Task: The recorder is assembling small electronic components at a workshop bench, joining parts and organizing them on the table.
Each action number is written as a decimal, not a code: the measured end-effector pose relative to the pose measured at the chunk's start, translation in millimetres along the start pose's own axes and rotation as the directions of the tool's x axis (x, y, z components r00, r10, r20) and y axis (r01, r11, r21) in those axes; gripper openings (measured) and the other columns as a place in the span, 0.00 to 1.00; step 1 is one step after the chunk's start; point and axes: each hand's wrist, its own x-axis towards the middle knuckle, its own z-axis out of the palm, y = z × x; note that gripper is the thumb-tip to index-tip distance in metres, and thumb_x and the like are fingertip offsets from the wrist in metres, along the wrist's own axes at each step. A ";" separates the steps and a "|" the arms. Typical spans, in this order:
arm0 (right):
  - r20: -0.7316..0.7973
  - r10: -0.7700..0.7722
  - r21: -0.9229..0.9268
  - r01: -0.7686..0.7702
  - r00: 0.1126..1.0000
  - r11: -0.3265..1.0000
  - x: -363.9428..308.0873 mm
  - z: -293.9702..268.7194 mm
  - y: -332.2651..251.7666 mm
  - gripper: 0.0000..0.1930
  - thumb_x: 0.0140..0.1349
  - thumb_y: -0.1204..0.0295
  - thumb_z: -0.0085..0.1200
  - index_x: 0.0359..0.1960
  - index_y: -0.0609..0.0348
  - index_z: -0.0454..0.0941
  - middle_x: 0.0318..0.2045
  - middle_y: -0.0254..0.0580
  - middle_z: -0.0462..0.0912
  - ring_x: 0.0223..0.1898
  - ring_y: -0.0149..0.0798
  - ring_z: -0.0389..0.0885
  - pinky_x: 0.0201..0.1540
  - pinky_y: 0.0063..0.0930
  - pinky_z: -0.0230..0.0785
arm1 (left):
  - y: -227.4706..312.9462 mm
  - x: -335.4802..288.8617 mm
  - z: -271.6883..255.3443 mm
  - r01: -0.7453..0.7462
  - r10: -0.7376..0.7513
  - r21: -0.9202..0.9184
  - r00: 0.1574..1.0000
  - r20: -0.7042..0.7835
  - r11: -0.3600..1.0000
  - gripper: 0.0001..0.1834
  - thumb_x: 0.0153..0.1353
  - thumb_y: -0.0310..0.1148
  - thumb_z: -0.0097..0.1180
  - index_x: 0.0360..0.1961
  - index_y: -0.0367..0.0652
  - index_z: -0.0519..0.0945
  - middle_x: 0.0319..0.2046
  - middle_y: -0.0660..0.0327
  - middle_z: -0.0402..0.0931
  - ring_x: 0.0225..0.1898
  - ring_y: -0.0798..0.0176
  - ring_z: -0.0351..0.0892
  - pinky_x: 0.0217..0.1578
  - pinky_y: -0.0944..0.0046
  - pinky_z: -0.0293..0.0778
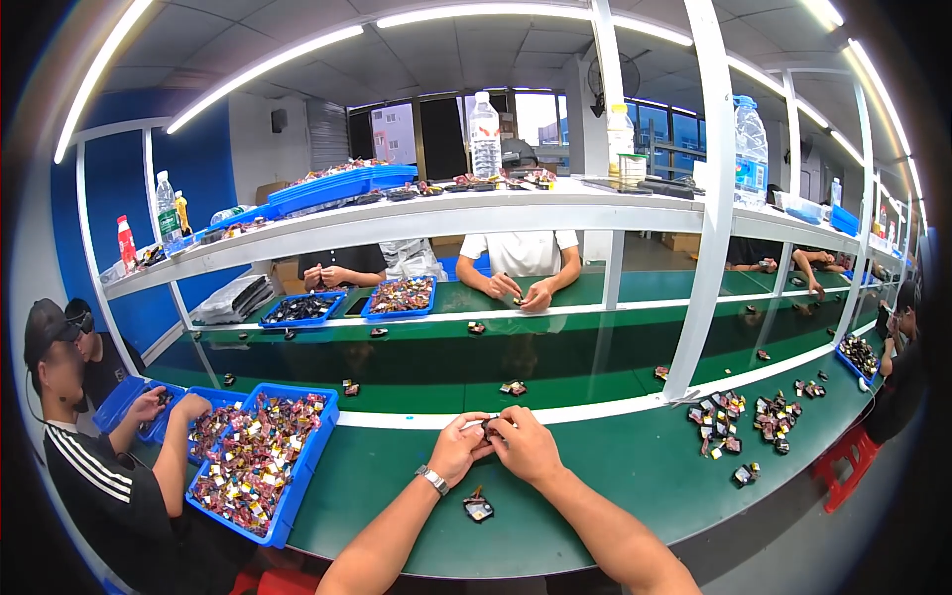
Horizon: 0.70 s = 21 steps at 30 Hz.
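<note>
My left hand (456,452), with a metal-banded watch (433,480) on its wrist, and my right hand (526,448) meet over the green work surface (605,496). Their fingers are closed around a small dark part (487,429), mostly hidden by the fingertips. On the surface just below the hands lies a small black piece with a pale face and a short reddish tail (478,508), touched by neither hand. Beyond my fingers, a similar small piece (513,388) rests on the dark green belt (426,367).
A blue tray (310,466) heaped with small red, yellow and white-marked pieces stands left, beside a seated co-worker (109,476). Clusters of black pieces (716,421) lie right. A white post (702,198) and shelf (446,214) rise ahead. Another person (518,256) works across the belt.
</note>
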 end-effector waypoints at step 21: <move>0.165 -0.003 0.168 -0.025 0.986 0.985 3.3 -13.6 13.4 0.06 0.49 0.73 0.65 0.31 0.50 0.85 0.45 0.36 0.75 0.50 0.43 0.73 0.48 0.35 0.72 | 2.6 -1.9 1.1 -0.012 0.010 0.055 1.000 0.020 0.998 0.15 0.68 0.20 0.47 0.55 0.36 0.68 0.48 0.52 0.76 0.49 0.60 0.79 0.53 0.58 0.80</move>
